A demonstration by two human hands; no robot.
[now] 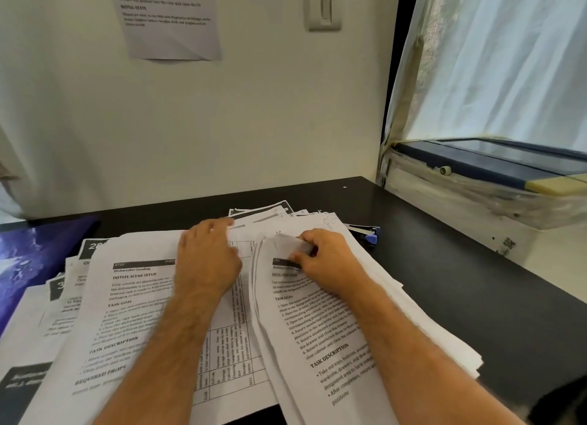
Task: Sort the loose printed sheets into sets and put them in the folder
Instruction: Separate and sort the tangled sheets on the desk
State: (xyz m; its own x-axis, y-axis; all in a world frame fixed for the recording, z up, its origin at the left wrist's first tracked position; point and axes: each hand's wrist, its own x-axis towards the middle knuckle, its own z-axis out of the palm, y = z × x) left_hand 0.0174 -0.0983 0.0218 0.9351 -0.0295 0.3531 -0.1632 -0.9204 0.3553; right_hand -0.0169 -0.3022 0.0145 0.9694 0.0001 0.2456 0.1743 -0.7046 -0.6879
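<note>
Printed sheets (133,300): thin white matt paper, black toner text, corners curled. Right stack (320,335): same paper, top corner creased where right hand (327,262) pinches it. Table (444,265): dark, smooth, low-sheen top, likely laminate. Folder (28,259): glossy purple-blue cover, plastic or coated card, hard to tell. Stapler (368,234): blue plastic with black parts. Wall (254,106): matt painted plaster. Wall notice (168,17): matt paper, corner folded. Curtain (508,59): sheer white cloth. Switch plate (324,9): smooth pale plastic.
</note>
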